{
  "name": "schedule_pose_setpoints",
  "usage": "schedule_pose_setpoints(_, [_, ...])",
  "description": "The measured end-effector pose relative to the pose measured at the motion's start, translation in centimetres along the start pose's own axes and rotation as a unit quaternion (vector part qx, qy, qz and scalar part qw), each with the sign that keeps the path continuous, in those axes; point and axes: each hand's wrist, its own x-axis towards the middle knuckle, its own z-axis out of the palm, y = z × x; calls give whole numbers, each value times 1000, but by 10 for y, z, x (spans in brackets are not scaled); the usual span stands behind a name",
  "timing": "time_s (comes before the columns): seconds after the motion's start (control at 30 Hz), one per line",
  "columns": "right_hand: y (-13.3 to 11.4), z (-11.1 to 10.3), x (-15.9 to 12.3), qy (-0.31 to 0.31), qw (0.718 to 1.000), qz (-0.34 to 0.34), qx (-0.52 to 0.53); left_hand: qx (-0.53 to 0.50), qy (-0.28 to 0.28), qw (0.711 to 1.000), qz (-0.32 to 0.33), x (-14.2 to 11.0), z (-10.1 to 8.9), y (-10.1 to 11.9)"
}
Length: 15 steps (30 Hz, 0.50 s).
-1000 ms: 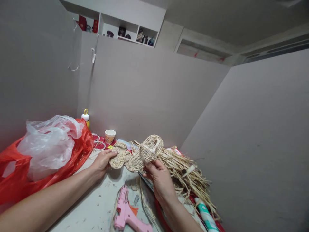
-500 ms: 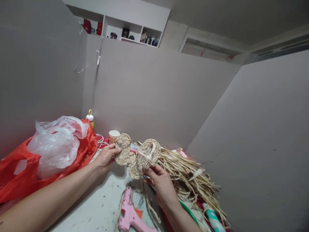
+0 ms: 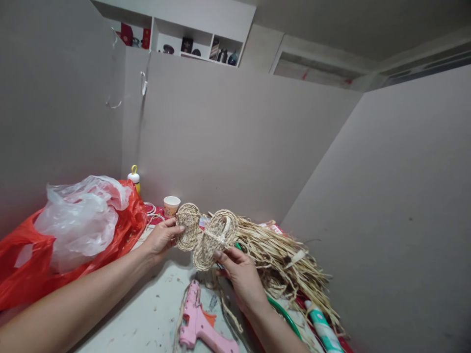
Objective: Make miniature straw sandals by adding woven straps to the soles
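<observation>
My left hand [image 3: 162, 239] pinches a small figure-eight piece of braided straw [image 3: 188, 228] by its left edge, thumb on the front face. With thumb and fingers closed, my right hand [image 3: 243, 274] grips the lower right edge of a larger figure-eight piece of braided straw [image 3: 209, 247], whose upper loop has a pale strip in it. Both pieces are raised above the table, side by side; whether they are joined I cannot tell. Below them a pink glue gun [image 3: 198, 318] with an orange trigger lies on the white tabletop [image 3: 147, 314].
A bundle of dry straw [image 3: 283, 255] lies behind my right hand, with a green-and-white tube [image 3: 322, 326] near it. On the left sits a red plastic bag [image 3: 125, 230] with a clear bag [image 3: 81, 230]. A paper cup [image 3: 171, 207] and a yellow-and-white bottle [image 3: 134, 177] stand at the back.
The left straw piece has risen slightly and turned more upright. The right piece has tilted, its lower end dropping a little. Both hands keep their hold, and the camera view has shifted slightly.
</observation>
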Motion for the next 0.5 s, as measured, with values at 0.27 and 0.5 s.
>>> schedule_pose_setpoints(0.27, [-1, 1, 1, 1, 1000, -4, 1, 0, -3, 1000, -4, -2, 2, 1])
schedule_pose_setpoints(0.5, [-2, 2, 0, 2, 1000, -7, 1, 24, 8, 1000, -16, 2, -3, -3])
